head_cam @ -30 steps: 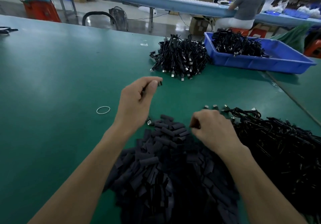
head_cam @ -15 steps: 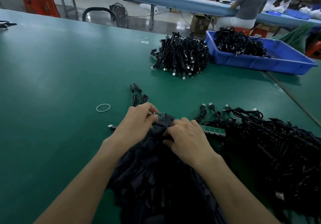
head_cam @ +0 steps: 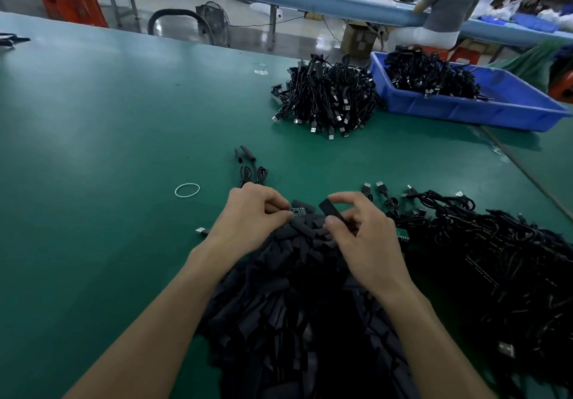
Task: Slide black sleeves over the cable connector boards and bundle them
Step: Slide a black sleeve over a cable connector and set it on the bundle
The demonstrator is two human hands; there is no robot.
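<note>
A big heap of flat black sleeves (head_cam: 288,299) lies on the green table right in front of me. My left hand (head_cam: 251,215) pinches a small green connector board (head_cam: 298,211) at the heap's far edge. My right hand (head_cam: 362,231) pinches one black sleeve (head_cam: 331,209) between thumb and fingers, tilted, a short gap right of the board. Two sleeved cables (head_cam: 248,163) lie just beyond my left hand. A tangle of unsleeved cables (head_cam: 496,259) with green boards spreads to the right.
A white rubber band (head_cam: 187,189) lies left of my hands. A bundled pile of finished cables (head_cam: 328,98) sits farther back, beside a blue bin (head_cam: 496,110) holding more cables. A person sits at another bench behind. A loose USB plug (head_cam: 202,230) lies by my left wrist.
My left hand put the sleeved cable down beyond the heap and came back to pinch a board. My right hand has lifted one sleeve out of the heap.
</note>
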